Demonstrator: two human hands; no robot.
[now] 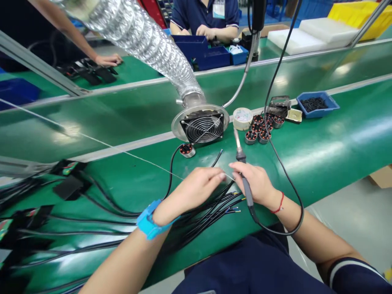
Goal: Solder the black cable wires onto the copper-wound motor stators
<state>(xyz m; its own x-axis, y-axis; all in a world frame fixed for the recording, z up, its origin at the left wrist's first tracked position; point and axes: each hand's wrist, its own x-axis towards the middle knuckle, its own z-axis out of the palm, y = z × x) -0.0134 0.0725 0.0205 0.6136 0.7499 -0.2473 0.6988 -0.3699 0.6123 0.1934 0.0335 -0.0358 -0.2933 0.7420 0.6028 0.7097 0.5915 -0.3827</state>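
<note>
The dark-handled, metal-barrelled soldering iron (240, 155) pointed forward, its long axis leaning slightly left. The right hand (257, 183) curled partly closed round its handle, barrel projecting beyond the fingers; the left hand (203, 183), thumb and fingertips nearly together, pinched a thin pale wire (229, 177).

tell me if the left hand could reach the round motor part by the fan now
Probably yes: only green bench shows between the left hand and the motor part, though the hand seems to pinch a thin wire.
</note>
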